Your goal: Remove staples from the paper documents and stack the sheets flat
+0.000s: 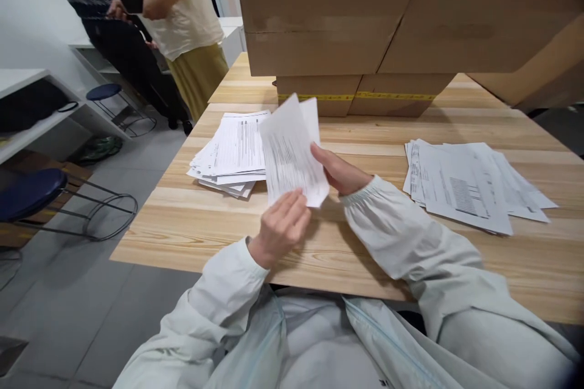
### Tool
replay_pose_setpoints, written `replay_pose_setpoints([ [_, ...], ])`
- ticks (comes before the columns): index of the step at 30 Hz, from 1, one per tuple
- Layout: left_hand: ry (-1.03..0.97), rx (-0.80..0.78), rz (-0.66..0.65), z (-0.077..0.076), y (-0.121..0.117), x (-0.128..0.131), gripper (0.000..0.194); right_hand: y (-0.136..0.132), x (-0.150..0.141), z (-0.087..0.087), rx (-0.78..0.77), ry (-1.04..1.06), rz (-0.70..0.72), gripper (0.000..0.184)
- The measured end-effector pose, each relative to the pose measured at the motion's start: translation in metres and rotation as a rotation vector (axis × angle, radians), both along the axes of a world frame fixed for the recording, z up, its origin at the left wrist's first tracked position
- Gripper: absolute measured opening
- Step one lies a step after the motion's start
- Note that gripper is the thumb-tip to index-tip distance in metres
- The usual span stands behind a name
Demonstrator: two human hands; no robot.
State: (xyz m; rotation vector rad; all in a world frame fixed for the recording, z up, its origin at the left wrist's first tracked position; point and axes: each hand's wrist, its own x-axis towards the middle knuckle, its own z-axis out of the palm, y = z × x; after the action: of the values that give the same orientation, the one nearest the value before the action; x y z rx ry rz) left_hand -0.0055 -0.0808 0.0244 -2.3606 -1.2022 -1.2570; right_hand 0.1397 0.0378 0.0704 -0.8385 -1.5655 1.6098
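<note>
Several printed paper sheets are held up at a tilt above the wooden table, fanned slightly apart at the top. My left hand grips their lower edge, its fingers closed over the front. At the right edge, my right hand holds the same sheets, thumb on top and the other fingers partly hidden. Left of them lies an uneven stack of printed papers, its right side partly covered by the held sheets. Farther right on the table is another spread pile of papers.
Large cardboard boxes are stacked at the table's back. Bare wood shows along the near left edge. Blue stools stand on the floor at left. Two people are behind, one holding a phone.
</note>
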Motion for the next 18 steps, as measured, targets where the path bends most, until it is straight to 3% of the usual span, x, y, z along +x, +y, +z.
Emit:
replay_pose_setpoints([
  [3,0.114,0.046,-0.149,-0.011,-0.020,0.028,0.024,-0.034,0.043,-0.011,-0.033,-0.098,0.009,0.048],
  [6,0.086,0.031,-0.288,-0.004,-0.034,0.048,0.019,-0.065,0.085,-0.030,0.014,-0.202,-0.248,0.040],
  [8,-0.057,0.016,-0.333,0.009,-0.038,0.055,0.013,-0.082,0.114,-0.043,0.105,-0.183,-0.417,0.034],
  [9,-0.180,-0.008,-0.320,0.016,-0.039,0.056,0.020,-0.089,0.128,-0.048,0.162,-0.148,-0.491,0.030],
  [13,-0.686,-0.307,-0.204,0.031,-0.027,0.058,0.050,-0.113,0.171,-0.061,0.344,-0.020,-0.675,0.023],
  [16,-0.797,-0.583,-0.315,0.024,-0.015,0.065,0.030,-0.122,0.177,-0.062,0.369,-0.031,-0.642,0.021],
  [18,-0.844,-0.688,-0.345,0.018,-0.012,0.074,0.022,-0.123,0.173,-0.059,0.365,-0.031,-0.623,0.022],
])
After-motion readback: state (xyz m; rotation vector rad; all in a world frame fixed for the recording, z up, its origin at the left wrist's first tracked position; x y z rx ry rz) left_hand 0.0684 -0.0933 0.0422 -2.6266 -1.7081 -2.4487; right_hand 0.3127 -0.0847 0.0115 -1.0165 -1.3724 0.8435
